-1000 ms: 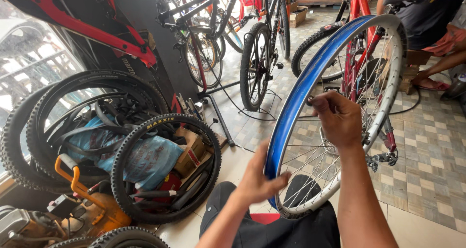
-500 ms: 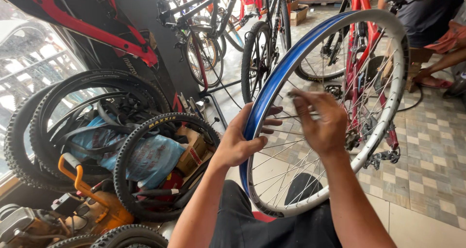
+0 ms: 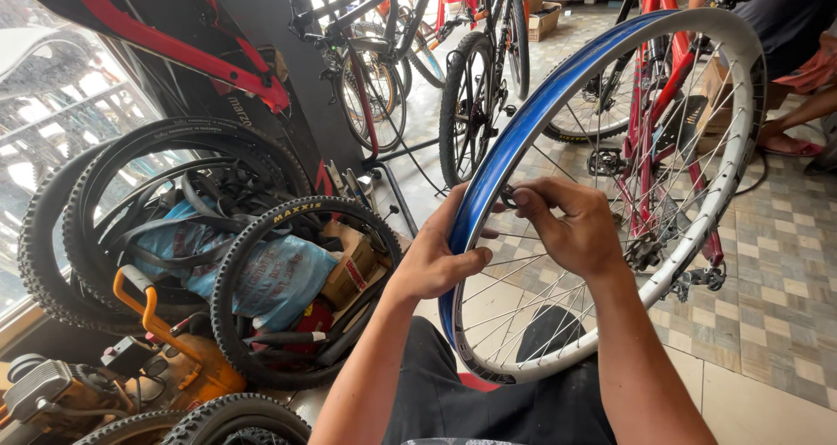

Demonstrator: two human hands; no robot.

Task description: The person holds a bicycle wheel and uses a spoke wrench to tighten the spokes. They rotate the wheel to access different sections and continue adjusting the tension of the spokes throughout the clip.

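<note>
Bicycle wheel (image 3: pixel 558 88) stands upright, edge toward viewer. Left hand (image 3: pixel 440 258) grips its rim; right hand (image 3: pixel 571 227) pinches something small, indistinct.

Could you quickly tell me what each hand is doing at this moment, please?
Left hand: closed on the bicycle rim, gripping its blue-lined edge.
Right hand: fingertips pinched at the rim; any small part between them cannot be told.

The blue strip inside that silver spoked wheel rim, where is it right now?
In the head view, the blue rim strip lines the inner left side of the silver spoked bicycle rim, centre-right, with the left hand and right hand gripping it above the person's lap.
</note>
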